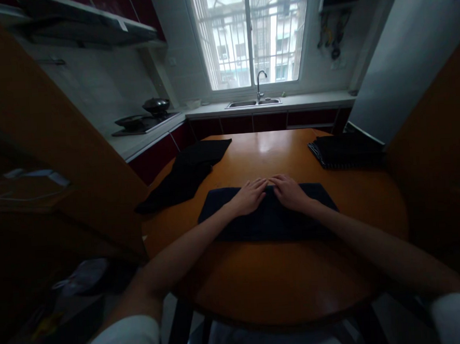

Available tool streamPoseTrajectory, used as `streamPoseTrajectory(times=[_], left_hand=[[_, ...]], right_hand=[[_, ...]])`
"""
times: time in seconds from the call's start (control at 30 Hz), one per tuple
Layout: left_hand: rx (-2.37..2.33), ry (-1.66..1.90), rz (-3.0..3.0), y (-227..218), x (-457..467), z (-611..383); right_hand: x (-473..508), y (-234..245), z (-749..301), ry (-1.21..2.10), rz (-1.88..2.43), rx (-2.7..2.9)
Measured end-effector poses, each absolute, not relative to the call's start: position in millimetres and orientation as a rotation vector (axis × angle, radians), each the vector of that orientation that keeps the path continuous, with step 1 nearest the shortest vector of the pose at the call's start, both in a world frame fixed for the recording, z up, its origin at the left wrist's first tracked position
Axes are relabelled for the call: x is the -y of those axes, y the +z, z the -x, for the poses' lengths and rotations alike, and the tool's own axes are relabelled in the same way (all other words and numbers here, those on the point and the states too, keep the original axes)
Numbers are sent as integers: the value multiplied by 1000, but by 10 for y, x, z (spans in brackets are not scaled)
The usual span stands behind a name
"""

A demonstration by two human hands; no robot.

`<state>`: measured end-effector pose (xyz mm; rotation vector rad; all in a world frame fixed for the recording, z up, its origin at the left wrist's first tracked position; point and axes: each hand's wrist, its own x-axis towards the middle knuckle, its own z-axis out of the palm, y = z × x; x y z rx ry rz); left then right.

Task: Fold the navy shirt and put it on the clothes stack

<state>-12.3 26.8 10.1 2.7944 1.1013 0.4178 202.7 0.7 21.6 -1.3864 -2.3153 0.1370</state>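
Navy cloth, folded into a long flat oblong, lies across the middle of the round wooden worktop, straight in front of the person. Both hands rest on its far part, palms down. The left hand comes in from the left at a slant, its wrist nearly straight, fingers extended and close together, pointing forward and to the right. The right hand mirrors it from the other side, wrist slightly bent and fingers a little arched, pointing forward and to the left. Their fingertips nearly meet at the cloth's far edge; whether they touch each other, I cannot tell. Each grip is slack and spread, laid on the cloth rather than clenched round it. Both forearms stretch forward and converge, bare below pale sleeves. Left of the cloth and farther off, a black garment sprawls to the worktop's edge; at the far right sits a stack of folded dark cloth.
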Motion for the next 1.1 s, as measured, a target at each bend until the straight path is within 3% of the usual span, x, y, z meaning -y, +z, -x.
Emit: streamPoseTrajectory(times=[0.2, 0.7, 0.87, 0.97, 1.1], left_hand=[[-1220, 289, -2846, -309, -246, 50], [-2006, 59, -2315, -160, -63, 1558], [-1705, 219, -2567, 15, 368, 1412], [-1234, 58, -2713, 111, 779, 1264], [-1042, -84, -2737, 237, 1109, 1137]], right_hand=[[-34, -280, -1763, 147, 1622, 2354], [300, -383, -2936, 147, 2264, 2035], [700, -273, -2756, 35, 1789, 2354], [1049, -279, -2585, 119, 1438, 2566], [1388, -252, -2397, 153, 1300, 2642]])
